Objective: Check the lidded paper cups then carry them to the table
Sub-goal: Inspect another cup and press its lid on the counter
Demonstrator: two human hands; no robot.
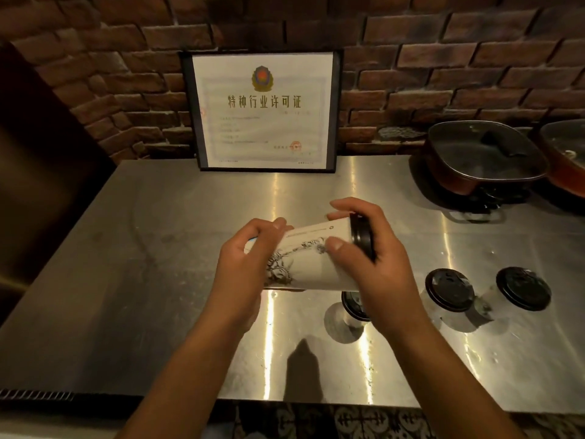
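One paper cup (311, 264) is held tilted above the table (158, 280), pinched by the left hand (243, 267) and the right hand (376, 258). Three lidded cups (449, 291) are left standing; nothing is carried yet.

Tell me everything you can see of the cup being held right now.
The held cup is a white paper cup with a dark line drawing on its side and a black plastic lid, still on. It lies nearly on its side above the steel counter, lid end to the right and slightly raised. The left hand grips the base end; the right hand wraps the lid end, thumb on the wall.
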